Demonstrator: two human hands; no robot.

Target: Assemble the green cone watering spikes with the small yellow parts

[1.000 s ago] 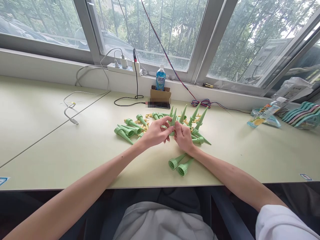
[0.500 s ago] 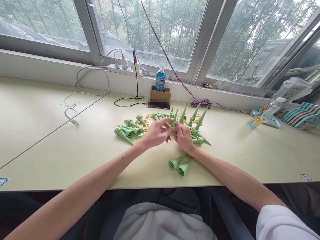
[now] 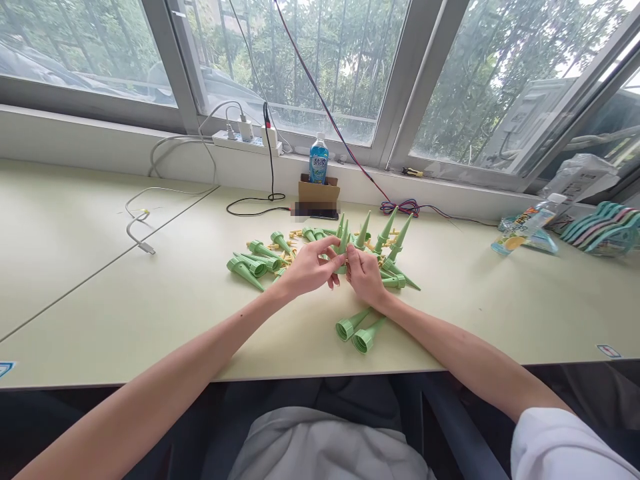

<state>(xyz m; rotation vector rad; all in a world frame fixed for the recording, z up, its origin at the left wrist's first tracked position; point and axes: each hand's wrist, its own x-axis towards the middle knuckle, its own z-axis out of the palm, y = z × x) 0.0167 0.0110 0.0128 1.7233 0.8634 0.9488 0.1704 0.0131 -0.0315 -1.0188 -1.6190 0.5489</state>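
My left hand (image 3: pixel 314 269) is closed around a green plastic plant watering spike (image 3: pixel 343 241), which points upward between thumb and fingers. Pressed against that spike's side, my right hand (image 3: pixel 367 272) has its thumb and finger pinched together; whatever is between them is hidden. Several more green watering spikes (image 3: pixel 243 272) lie on the table left of my hands. Beyond and to the right, several others (image 3: pixel 399 241) stand point up. Small yellow valve pieces (image 3: pixel 287 253) are scattered among them. Two spikes (image 3: pixel 364 340) lie near my right forearm, their threaded mouths facing me.
On the pale table (image 3: pixel 150 313), a blue-labelled bottle (image 3: pixel 319 160) stands behind a small cardboard box (image 3: pixel 316 192) by the window. A power strip (image 3: pixel 250 142) with cables sits on the ledge. A clear bottle (image 3: pixel 527 223) and a pile of hangers (image 3: pixel 600 230) lie at right.
Both hands stay together at the upright spike, with only slight finger movement. The spike has shifted a little to the left. The camera view has moved slightly.
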